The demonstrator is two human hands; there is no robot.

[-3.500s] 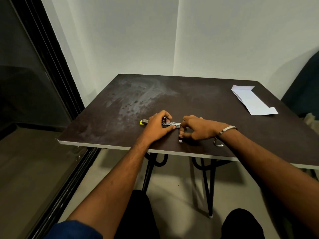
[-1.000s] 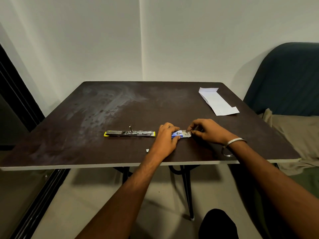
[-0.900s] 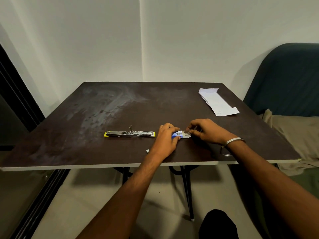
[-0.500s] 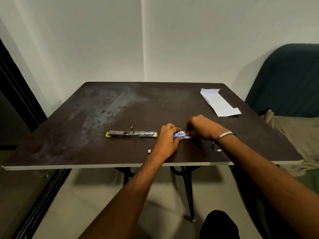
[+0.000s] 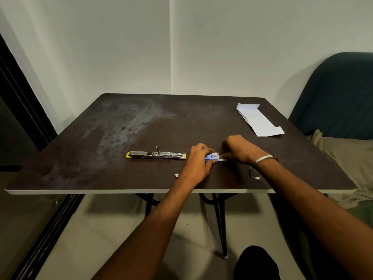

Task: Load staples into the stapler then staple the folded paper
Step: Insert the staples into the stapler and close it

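Both hands sit close to the near edge of the dark table [image 5: 84,174], a bit right of the middle. Left hand [image 5: 198,162] has its fingers curled around a small blue staple box [image 5: 212,157], gripping its left end. Right hand [image 5: 238,149] is bunched at the box's right end, fingertips pinching something white there; whether that's a flap or the inner tray I can't tell.

Room-wise: loads of bare tabletop beyond the hands toward the wall, and more off to the left. Behind the wrists there's only a narrow strip before the front edge drops off. A tiny white scrap [image 5: 176,175] lies just left of the left wrist.

The stapler [image 5: 155,155] is just left of the left hand, not touching it, flipped open and lying flat. Long axis runs left-right, roughly parallel to the front edge, yellow tips at both ends, a little pin sticking up mid-way.

Folded paper [image 5: 259,122] is well beyond the right hand, near the far right corner, long axis slanting away to the left.

The box has printing on it but it's too small to read. Metal bangle [image 5: 264,158] on the right wrist.
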